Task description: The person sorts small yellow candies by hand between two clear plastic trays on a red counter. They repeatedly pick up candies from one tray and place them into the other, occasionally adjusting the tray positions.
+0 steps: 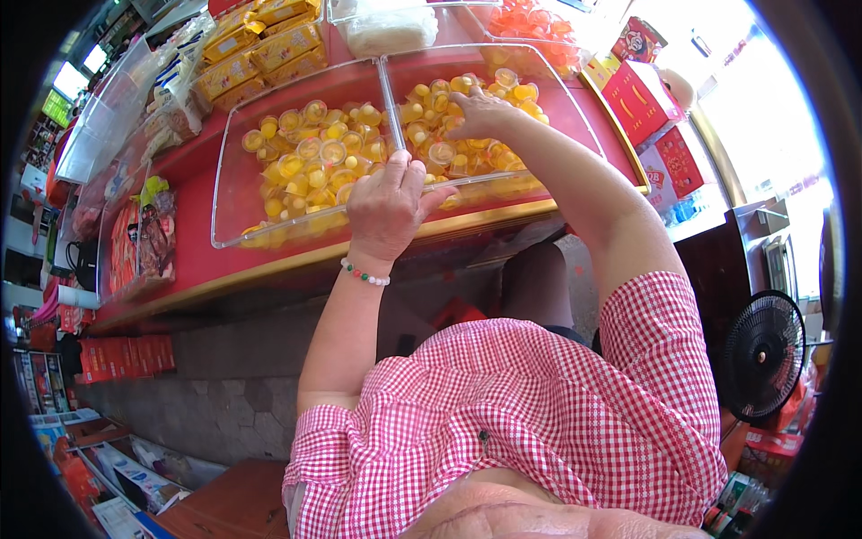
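Observation:
Two clear plastic bins [222, 195] stand side by side on a red counter with a gold edge. Small jelly cups, yellow and orange, fill the left bin [316, 155]; similar jelly cups [441, 153] lie in the right one. At the front end of the bins' joined middle walls [392, 101], my left hand [390, 199] has its fingers curled over the rim, thumb pointing right. A beaded bracelet [363, 273] circles that wrist. Over the right bin, my right hand [486, 113] reaches in with spread fingers among the cups. Its fingertips partly hide what they touch.
Yellow wrapped packs [259, 54] are stacked behind the left bin. Further bins hold red-orange jelly cups [532, 30] and a white bag [384, 30]. Red boxes [640, 101] stand at the right; packaged snacks [145, 232] at the left. A black fan [764, 357] is beside me.

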`<action>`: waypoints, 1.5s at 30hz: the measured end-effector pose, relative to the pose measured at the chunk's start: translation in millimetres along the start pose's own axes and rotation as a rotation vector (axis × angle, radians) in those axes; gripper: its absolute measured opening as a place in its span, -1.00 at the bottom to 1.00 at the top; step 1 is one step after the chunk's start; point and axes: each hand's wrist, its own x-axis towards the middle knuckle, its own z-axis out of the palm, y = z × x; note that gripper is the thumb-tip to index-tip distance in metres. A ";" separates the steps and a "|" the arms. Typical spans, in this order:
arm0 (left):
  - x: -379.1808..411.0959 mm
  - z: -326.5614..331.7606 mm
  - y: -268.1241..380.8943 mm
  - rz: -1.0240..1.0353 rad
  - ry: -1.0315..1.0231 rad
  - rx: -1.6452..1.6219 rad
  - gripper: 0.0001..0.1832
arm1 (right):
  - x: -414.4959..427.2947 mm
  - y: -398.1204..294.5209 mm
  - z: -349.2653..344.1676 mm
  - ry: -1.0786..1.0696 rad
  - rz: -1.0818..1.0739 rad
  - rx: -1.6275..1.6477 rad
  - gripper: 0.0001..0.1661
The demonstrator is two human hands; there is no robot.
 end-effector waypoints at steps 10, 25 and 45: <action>1.5 -0.8 -0.4 0.018 0.018 0.008 -0.42 | 6.7 8.0 11.2 -0.036 -0.156 -0.081 -0.11; 0.1 -5.2 -2.4 0.021 -0.013 -0.004 -0.44 | -15.8 -49.5 -61.2 0.281 -0.282 0.891 -0.31; 0.2 5.0 -2.3 0.048 0.040 0.050 -0.42 | -91.6 16.7 -16.4 -0.270 -0.032 -0.131 0.28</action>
